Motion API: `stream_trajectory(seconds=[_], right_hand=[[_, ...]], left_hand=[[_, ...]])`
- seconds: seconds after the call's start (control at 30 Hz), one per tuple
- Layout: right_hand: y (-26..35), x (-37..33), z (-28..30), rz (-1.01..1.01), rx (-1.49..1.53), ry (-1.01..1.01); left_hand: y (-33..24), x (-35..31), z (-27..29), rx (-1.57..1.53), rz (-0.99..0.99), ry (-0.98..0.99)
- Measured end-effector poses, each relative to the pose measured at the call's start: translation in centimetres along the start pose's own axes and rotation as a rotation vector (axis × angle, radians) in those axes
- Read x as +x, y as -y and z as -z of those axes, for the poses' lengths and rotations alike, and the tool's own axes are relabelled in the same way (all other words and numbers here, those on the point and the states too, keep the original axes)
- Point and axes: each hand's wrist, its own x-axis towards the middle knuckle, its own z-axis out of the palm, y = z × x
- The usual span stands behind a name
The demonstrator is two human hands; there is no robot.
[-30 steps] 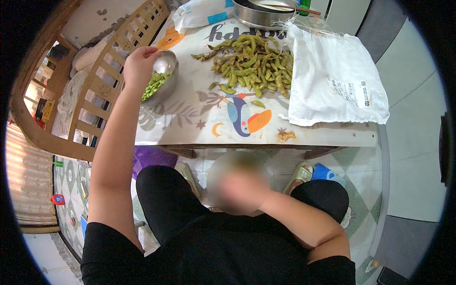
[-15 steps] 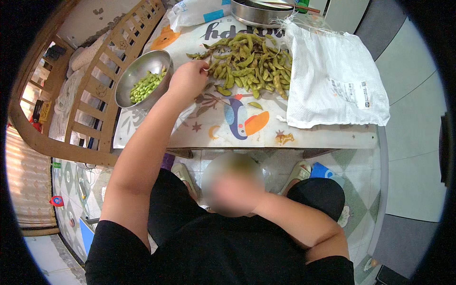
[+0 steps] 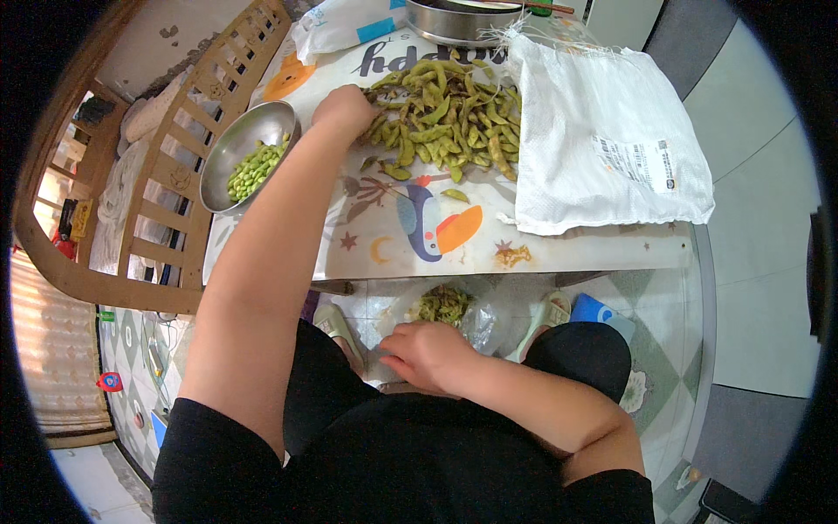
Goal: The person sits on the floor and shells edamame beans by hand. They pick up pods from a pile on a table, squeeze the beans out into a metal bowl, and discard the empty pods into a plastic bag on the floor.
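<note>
Presently, the left hand (image 3: 343, 112) was noted at the left edge of the heap of pods (image 3: 447, 118), with its back turned to the camera. Its fingertips were hidden against the outermost pods, so whether a pod was gripped, or how far the fingers were spread, could not be determined. The bulk of the heap was located directly to the right of this hand.

The right hand (image 3: 428, 356) was held low over the lap, well apart from the heap and below the table edge. Its fingers were bent to the left, and the thumb was set slightly off from them; its palm was concealed, and whether anything was held could not be determined. Just beyond it, a clear plastic bag (image 3: 482, 327) was seen, with green husks (image 3: 443, 305) inside.

Left of the left forearm, a metal bowl (image 3: 219, 175) was observed on the table, partly filled with shelled green beans (image 3: 254, 172). A single pod (image 3: 455, 195) was found below the heap, near the bird printed on the tablecloth (image 3: 572, 254). The heap was bordered on the right by a white woven sack (image 3: 602, 113) and at the back by a steel pan (image 3: 447, 26).
</note>
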Motion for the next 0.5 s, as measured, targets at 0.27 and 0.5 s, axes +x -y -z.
stream_trajectory(seconds=[0.27,0.5], right_hand=[[0.3,-0.2,0.4,-0.035,0.034,-0.002],[0.4,-0.2,1.6,-0.242,0.007,0.008]], left_hand=[[1.8,-5.9,0.9,-0.953,-0.163,0.047],[3.0,-15.6,2.0,-1.866,-0.319,0.773]])
